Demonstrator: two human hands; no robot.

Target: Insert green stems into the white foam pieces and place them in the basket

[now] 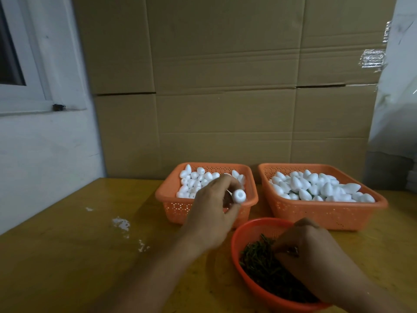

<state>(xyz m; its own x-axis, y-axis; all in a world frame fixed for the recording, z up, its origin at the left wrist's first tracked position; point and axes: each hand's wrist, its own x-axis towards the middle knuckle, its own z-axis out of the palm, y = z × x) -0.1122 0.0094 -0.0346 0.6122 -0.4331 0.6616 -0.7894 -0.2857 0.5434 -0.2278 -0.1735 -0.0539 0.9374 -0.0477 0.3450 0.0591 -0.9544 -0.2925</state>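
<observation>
The left hand (212, 204) pinches a foam piece (239, 196) between thumb and fingertips, lifted above the near edge of the left basket (173, 205), its blunt end turned toward the person, probably so a stem can be pushed straight in. The right hand (316, 251) dips into the round bowl (237, 240) nearest the person, fingers curled down into the green stems (259, 265); whether it has one pinched yet I cannot tell. Both baskets sit side by side at the far edge of the table (90, 256), within easy reach. The right basket (327, 213) is heaped with more foam. White crumbs (121, 223) lie to the left.
</observation>
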